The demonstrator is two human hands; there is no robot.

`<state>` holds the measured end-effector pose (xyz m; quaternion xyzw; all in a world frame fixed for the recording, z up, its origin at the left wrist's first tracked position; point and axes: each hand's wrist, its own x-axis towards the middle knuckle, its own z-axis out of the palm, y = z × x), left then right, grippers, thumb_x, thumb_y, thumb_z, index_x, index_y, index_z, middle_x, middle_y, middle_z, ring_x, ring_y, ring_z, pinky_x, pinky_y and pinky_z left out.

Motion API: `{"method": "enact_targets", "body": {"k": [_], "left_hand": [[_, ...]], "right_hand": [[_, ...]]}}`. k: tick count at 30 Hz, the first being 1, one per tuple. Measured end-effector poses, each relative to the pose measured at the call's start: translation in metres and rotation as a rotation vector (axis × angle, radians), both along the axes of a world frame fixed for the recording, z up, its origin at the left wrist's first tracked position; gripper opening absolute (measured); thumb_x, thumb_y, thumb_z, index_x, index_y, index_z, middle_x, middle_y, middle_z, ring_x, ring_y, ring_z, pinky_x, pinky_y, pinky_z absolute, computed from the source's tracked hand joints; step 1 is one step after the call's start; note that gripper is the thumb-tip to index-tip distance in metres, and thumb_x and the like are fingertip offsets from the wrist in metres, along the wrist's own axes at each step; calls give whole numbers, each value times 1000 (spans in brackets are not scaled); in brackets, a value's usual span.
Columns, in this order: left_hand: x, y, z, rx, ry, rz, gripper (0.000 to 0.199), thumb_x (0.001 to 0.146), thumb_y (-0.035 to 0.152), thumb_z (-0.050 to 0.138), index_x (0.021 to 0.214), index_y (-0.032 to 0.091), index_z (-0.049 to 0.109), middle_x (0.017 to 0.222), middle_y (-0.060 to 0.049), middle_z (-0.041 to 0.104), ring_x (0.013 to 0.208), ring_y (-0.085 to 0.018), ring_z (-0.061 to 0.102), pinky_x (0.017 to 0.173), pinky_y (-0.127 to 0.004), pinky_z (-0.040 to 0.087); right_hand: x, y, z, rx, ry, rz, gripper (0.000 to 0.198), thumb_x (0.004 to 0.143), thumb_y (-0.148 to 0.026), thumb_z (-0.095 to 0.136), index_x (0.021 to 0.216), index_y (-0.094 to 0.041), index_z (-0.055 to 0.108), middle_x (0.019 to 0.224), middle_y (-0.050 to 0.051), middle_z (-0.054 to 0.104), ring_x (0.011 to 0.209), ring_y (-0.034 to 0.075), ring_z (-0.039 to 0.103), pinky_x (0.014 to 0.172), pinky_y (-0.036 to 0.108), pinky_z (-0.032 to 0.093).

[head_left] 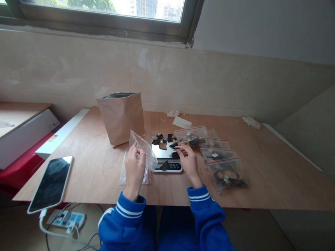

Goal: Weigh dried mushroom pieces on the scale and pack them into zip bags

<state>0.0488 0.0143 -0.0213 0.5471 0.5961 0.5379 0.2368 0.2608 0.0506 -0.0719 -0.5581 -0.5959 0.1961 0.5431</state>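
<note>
Head view: the left hand (135, 167) pinches a small clear bag (142, 146) and holds it up at the left side of the scale (162, 154). The right hand (189, 162) has its fingertips close together, holding a dark piece (173, 145) over the scale's shiny top. More dark pieces (157, 139) lie on the scale. Filled bags (226, 175) with red tops lie on the counter (271, 167) to the right. A brown paper bag (123, 119) stands behind the clear bag. A phone (51, 182) lies far left, with a white cord (41, 220) plugged in.

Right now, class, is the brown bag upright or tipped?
Upright: the brown bag stands on the table, its mouth at the top.
</note>
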Motion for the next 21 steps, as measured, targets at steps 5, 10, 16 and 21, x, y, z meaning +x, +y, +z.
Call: {"method": "enact_targets", "body": {"k": [5, 10, 16, 21], "left_hand": [[2, 2, -4, 6, 0, -12, 23, 89, 33, 43, 69, 21, 46, 119, -14, 63, 128, -28, 50, 97, -43, 46], [4, 4, -8, 41, 52, -18, 22, 90, 33, 44, 73, 20, 49, 127, -15, 60, 122, -26, 54, 100, -44, 45], [7, 2, -8, 88, 89, -42, 19, 92, 29, 43, 76, 20, 48, 121, -15, 63, 124, -26, 54, 102, -44, 44], [9, -1, -10, 105, 77, -38, 20, 92, 29, 43, 75, 20, 48, 128, -15, 60, 127, -26, 51, 102, -42, 44]], "right_hand": [[-17, 1, 31, -85, 283, 34, 27, 78, -41, 64, 90, -17, 70, 93, 8, 67, 75, 17, 57, 68, 31, 46], [-43, -6, 72, -358, 780, 422, 34, 60, -41, 83, 77, -18, 65, 66, -4, 52, 55, 7, 38, 52, 23, 31], [-56, -7, 98, -624, 776, 619, 41, 51, -40, 90, 75, -15, 69, 60, -6, 47, 52, 5, 30, 49, 23, 20], [-56, -1, 97, -625, 626, 530, 49, 50, -48, 88, 81, -13, 72, 63, -3, 55, 52, 5, 33, 49, 24, 21]]}}
